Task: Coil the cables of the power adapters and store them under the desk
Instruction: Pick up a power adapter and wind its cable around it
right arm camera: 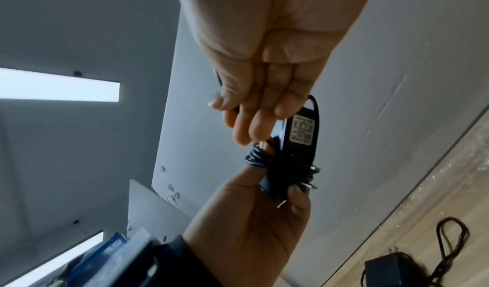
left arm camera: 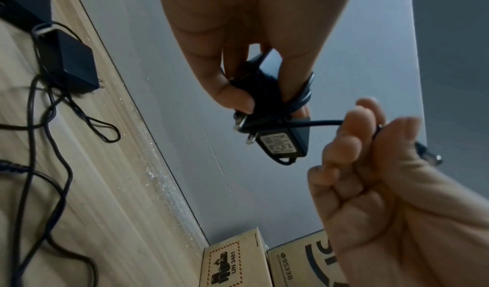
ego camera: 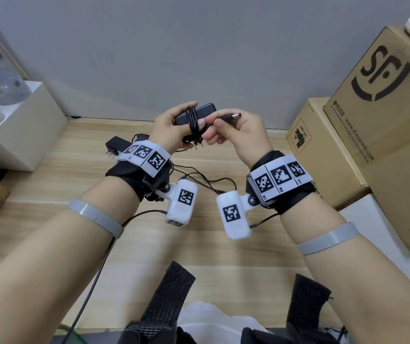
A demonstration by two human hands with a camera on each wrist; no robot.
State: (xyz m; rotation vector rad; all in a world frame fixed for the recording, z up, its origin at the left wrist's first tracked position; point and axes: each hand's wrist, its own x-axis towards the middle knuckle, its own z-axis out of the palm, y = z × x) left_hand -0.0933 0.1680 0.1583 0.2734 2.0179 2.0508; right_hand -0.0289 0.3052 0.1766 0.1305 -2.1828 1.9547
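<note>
Two hands up in the air over the pale wood-grain floor (ego camera: 199, 244), both busy with one adapter. Left hand (ego camera: 171, 125) grips a black rectangular plastic power adapter (ego camera: 199, 112), thumb and fingers curled round its body; its thin black cable (ego camera: 194, 130) is wound in several turns round the middle of the block, and one fingertip is caught inside the turns. Left wrist view: two metal prongs on the adapter's end, one white rating label on its face (left arm camera: 278, 145). Right hand (ego camera: 238, 132) has fingers clenched, pinching the free end of that same cable just behind its metal-tipped barrel plug (ego camera: 233, 116), which sticks out past the thumb. The short free length runs straight from the wrap to the right hand.

Below the held adapter, on the floor: a second black plastic power adapter (ego camera: 115, 145) with two prongs, its cable (ego camera: 206, 181) loose and uncoiled, trailing in slack loops. So two adapters counted, one in hand, one down.

Right of the held adapter: two brown cardboard boxes against the grey wall, the smaller (ego camera: 323, 157) with a red-bordered warning label, the larger (ego camera: 385, 120) printed with black logo letters. Left of it: one white rectangular box (ego camera: 25, 127) on the floor.
</note>
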